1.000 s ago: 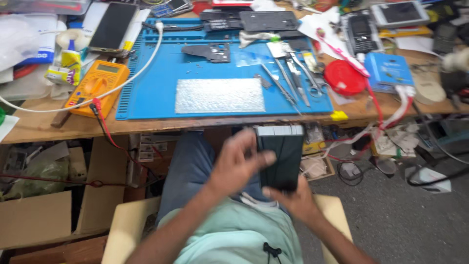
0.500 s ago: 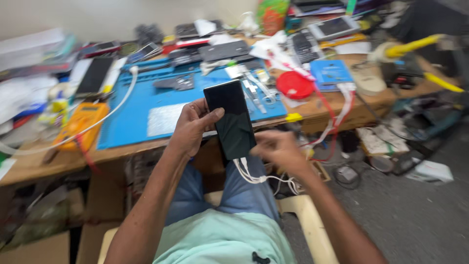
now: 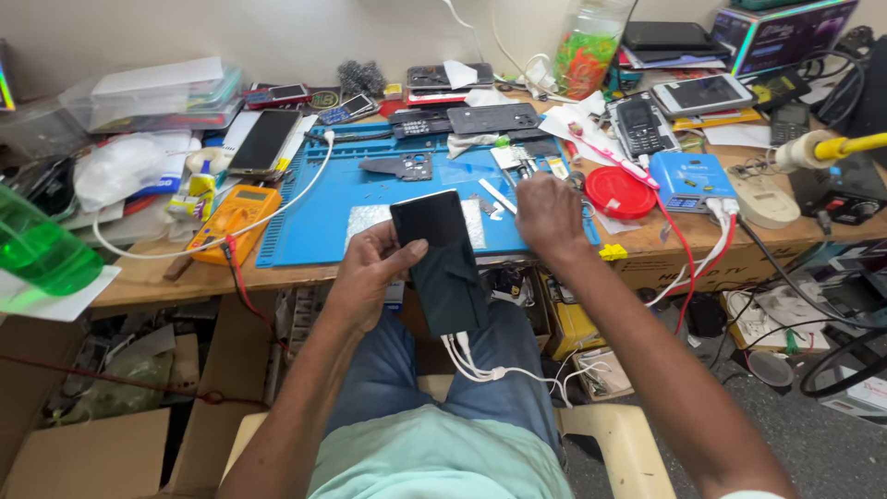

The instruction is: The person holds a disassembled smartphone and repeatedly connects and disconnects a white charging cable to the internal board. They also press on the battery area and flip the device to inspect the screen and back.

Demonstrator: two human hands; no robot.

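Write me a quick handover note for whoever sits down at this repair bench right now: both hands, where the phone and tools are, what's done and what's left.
Left hand: holds the black phone upright above the lap, dark screen facing up, at the front edge of the blue mat.
Right hand: over the mat's right side by the small hand tools; whether it grips one cannot be told.
White cables hang just below the phone.
Done: phone in hand.
Left: phone looks closed, no opening visible yet.

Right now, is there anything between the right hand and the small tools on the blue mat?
Nothing visible stands between them. The right hand is already over the small metal tools on the blue rubber work mat. The left hand holds the black rectangular phone apart, nearer the body.
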